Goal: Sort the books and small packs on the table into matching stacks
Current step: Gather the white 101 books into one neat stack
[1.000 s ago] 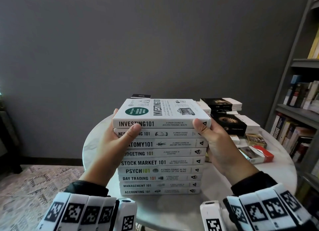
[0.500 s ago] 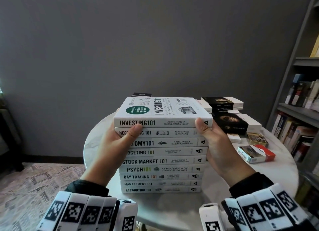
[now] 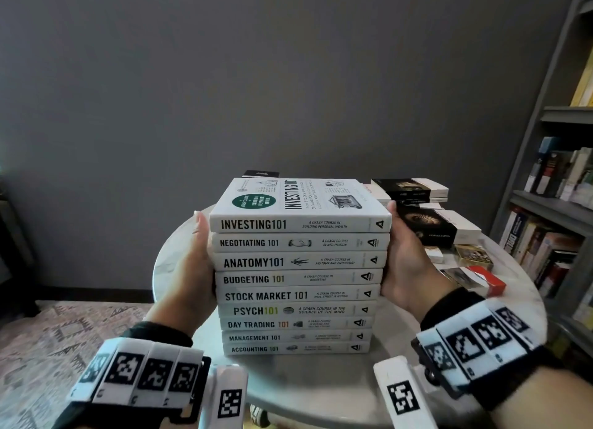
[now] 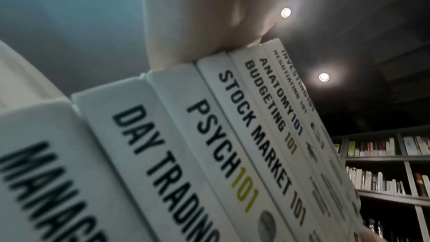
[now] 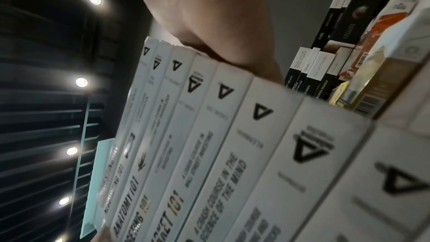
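White book stack (image 3: 298,277); black paperbacks (image 3: 430,223).

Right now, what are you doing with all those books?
A person is tidying a stack of white "101" books on a round marble table. The left hand presses flat against one end of the stack and the right hand against the other, squaring it up. Investing 101 lies on top, Accounting 101 at the bottom. To the right sit black-and-white paperbacks and small packs, one red and white.
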Demonstrator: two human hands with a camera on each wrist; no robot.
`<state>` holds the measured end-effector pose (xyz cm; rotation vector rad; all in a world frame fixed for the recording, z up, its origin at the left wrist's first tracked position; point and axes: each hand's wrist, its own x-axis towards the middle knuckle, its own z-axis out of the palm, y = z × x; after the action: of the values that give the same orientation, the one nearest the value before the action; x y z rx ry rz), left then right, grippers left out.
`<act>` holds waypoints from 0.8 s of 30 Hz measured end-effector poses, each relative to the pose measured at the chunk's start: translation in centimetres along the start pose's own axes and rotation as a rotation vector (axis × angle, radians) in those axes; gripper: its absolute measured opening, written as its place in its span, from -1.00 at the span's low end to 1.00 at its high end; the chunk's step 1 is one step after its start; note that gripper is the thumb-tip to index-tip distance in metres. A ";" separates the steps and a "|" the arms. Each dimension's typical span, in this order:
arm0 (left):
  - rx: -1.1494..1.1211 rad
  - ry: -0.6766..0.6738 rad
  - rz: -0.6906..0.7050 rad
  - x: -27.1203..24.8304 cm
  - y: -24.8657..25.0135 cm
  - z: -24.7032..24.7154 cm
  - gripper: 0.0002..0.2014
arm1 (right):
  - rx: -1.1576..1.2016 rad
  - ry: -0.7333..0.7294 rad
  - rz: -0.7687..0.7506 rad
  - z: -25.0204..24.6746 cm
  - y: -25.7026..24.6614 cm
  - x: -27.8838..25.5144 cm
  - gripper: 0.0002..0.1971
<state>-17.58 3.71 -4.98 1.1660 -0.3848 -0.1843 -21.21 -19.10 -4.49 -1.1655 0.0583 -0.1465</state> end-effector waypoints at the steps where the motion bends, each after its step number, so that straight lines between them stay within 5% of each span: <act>1: 0.030 -0.004 -0.009 0.2 0.2 -0.1 -0.40 | -0.019 0.011 0.025 0.0 -0.2 0.3 -0.33; 3: 0.090 0.002 -0.017 0.4 0.3 0.0 -0.50 | -0.047 0.023 0.063 0.0 -0.2 0.5 -0.36; 12: 0.133 0.168 -0.067 0.2 -0.8 1.3 -0.28 | -0.051 -0.003 0.165 -0.5 1.4 0.6 -0.40; 24: 0.102 0.104 -0.232 -1.0 -3.4 -1.0 -0.51 | -0.208 -0.020 0.299 -0.7 3.0 -1.0 -0.42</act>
<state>-17.90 3.54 -8.58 1.3150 -0.1679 -0.3073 -22.05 -18.45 -7.57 -1.3510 0.2337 0.1389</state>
